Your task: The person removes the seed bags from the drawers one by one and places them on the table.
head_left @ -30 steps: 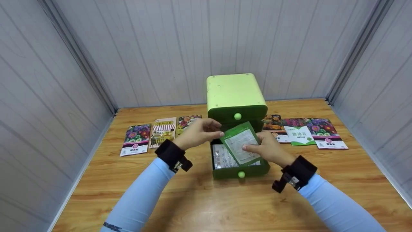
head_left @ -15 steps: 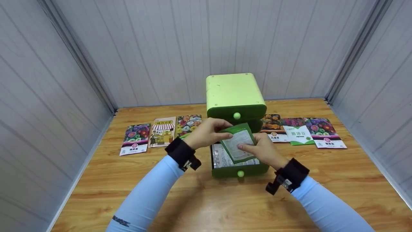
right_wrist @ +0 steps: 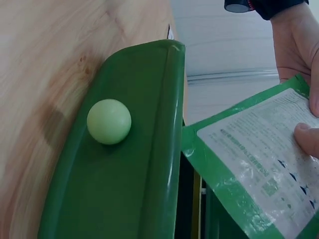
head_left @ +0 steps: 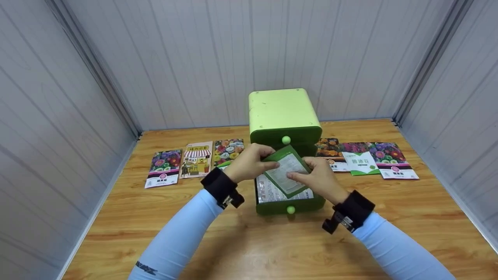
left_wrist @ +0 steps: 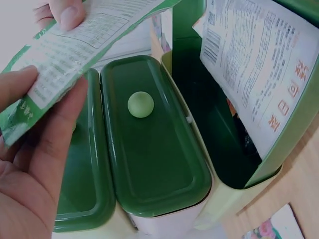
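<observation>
A green seed packet [head_left: 287,173], its white printed panel facing up, is held over the pulled-out bottom drawer [head_left: 286,207] of a small green cabinet [head_left: 284,111]. My left hand [head_left: 252,162] pinches the packet's upper left edge, thumb on top and fingers beneath, as the left wrist view shows. My right hand [head_left: 321,179] grips its right side, with the thumb on the printed panel. Inside the drawer lies a white packet [left_wrist: 259,64] with orange lettering, partly covered by the held one in the head view.
Left of the cabinet lie a purple-flower packet [head_left: 163,168], a pink shop-front packet [head_left: 197,159] and a rose packet [head_left: 228,151]. To the right are an orange-flower packet [head_left: 331,152], a white-and-green packet [head_left: 362,162] and another flower packet [head_left: 396,160]. Panelled walls [head_left: 218,62] enclose the table.
My left hand has moved right and taken hold of the packet's edge. My right hand has shifted slightly left with the packet, whose tilt has changed a little. The drawer stays out.
</observation>
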### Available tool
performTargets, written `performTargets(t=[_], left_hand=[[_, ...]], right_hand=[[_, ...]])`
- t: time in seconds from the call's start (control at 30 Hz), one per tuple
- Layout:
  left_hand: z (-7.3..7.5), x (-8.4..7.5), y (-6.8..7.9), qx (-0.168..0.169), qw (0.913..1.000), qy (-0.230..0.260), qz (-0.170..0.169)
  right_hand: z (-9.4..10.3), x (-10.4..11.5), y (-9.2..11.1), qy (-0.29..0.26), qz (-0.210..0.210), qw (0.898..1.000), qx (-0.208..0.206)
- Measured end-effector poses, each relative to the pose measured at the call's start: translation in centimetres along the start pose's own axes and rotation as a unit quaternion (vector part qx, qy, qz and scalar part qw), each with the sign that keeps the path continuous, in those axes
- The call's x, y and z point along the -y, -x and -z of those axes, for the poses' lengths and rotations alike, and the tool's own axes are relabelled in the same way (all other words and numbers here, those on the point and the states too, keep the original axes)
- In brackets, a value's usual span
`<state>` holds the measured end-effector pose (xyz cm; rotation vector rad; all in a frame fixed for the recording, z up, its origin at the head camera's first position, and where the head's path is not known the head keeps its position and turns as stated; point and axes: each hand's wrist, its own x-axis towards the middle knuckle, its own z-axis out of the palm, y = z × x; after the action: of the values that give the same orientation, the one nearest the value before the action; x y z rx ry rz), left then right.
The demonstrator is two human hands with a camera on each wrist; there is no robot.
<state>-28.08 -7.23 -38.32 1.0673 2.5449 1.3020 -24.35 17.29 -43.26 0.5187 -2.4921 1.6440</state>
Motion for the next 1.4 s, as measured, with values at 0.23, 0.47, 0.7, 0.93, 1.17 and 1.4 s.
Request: performTargets(t=[0.23,0.47,0.7,0.93,1.17,1.4], left_hand=[[0.0,-0.2,0.5,-0.057,0.9957,0.061,0.039],[0.2,-0.9,0.5,-0.099,0.9801,0.146,0.092],[0.1,-1.6,0.4,-0.111,0.9488,0.258,0.143],[-0.2,-2.1,0.5,-0.096,0.9224,0.327,0.182],[-0.4,-2.3,0.7,-0.078,0.9108,0.356,0.195],[-0.6,-2.7,0.8,-0.067,0.8973,0.389,0.197]], right_hand=[[-0.3,1.3,1.5,0.071,0.112,0.985,-0.108],[-1.0,1.6,2.6,0.255,0.269,0.914,-0.168],[-2.1,1.6,2.9,0.399,0.342,0.837,-0.152],[-2.6,1.6,2.8,0.468,0.336,0.803,-0.149],[-2.5,1.3,2.5,0.465,0.366,0.789,-0.167],[-2.3,1.4,2.5,0.461,0.382,0.782,-0.172]])
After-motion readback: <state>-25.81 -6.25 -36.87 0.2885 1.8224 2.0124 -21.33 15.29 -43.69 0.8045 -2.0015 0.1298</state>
